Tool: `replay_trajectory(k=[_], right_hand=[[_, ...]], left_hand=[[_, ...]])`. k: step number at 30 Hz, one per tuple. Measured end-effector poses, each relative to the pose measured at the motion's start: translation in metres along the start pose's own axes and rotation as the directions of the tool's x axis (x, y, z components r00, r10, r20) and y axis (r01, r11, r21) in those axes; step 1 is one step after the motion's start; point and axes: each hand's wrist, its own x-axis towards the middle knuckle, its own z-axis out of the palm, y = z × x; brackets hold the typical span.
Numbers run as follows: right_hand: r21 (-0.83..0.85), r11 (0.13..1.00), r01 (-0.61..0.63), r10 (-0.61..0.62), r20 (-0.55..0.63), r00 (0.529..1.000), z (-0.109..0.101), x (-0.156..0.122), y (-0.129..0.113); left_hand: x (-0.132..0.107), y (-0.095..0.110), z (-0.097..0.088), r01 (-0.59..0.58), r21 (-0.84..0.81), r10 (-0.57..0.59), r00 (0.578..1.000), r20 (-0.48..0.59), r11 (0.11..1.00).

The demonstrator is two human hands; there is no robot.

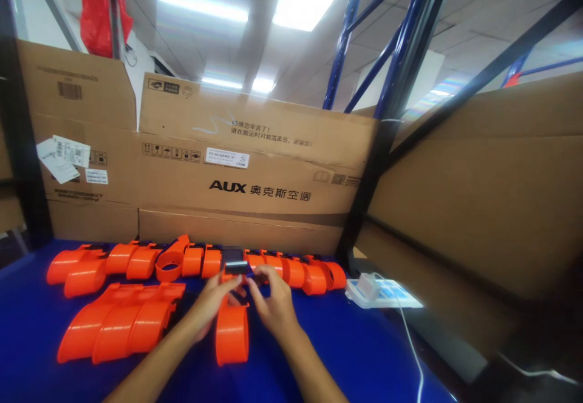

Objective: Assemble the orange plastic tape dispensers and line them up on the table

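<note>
At the middle of the blue table, my left hand [212,306] is closed with its fingers at the top of an orange plastic ring-shaped part [232,336]. Its round, hollow end faces me, below my fingers. My right hand [274,303] is also closed, with thumb and fingertips pinched at the same spot from the right. A small dark piece with a shiny light edge [237,266] shows just above both hands' fingertips. How it joins the orange part is hidden by my fingers.
Similar orange parts stand in a row [141,262] along the table's back, with several more grouped front left [122,324]. A white power strip [382,292] with a plug and cable lies at right. Cardboard panels [182,178] and dark rack posts enclose the blue table [346,348].
</note>
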Motion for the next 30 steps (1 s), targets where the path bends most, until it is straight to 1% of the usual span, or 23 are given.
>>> replay_trajectory(k=[2,4,9,11,19,22,24,27,30], right_hand=[[0.045,0.998,-0.032,0.032,0.001,0.999,-0.001,0.002,-0.001],[0.067,0.997,-0.046,0.045,0.028,0.999,-0.003,0.006,-0.002],[0.074,0.996,-0.056,0.042,0.177,0.983,-0.01,0.01,-0.006],[0.076,0.995,-0.061,0.043,0.218,0.975,-0.011,0.01,-0.008],[0.01,0.998,-0.058,0.052,0.296,0.954,-0.016,0.011,-0.009],[0.022,0.996,-0.086,0.075,0.317,0.945,-0.018,0.012,-0.012],[0.07,0.991,-0.118,0.088,0.328,0.94,-0.019,0.012,-0.013],[0.201,0.962,-0.183,0.108,0.334,0.936,-0.018,0.012,-0.01],[0.352,0.891,-0.286,0.189,0.283,0.94,-0.017,0.013,-0.006]], left_hand=[[0.0,0.001,0.001,-0.006,-0.007,0.006,1.0,0.004,1.0],[0.0,0.001,0.001,-0.005,-0.008,0.005,1.0,0.01,1.0],[0.0,0.001,0.0,-0.006,0.018,0.006,1.0,0.006,1.0],[0.0,0.002,-0.001,-0.005,0.035,0.004,1.0,0.014,0.999],[0.001,-0.003,-0.003,-0.03,0.062,0.029,1.0,0.009,0.998],[0.002,-0.003,-0.002,-0.024,0.052,0.024,1.0,0.011,0.998],[0.001,0.0,-0.001,-0.017,0.016,0.017,1.0,0.017,1.0],[-0.004,0.006,0.003,0.011,-0.049,-0.009,0.999,0.043,0.999],[-0.011,0.012,0.006,0.096,-0.095,-0.083,0.988,0.131,0.991]])
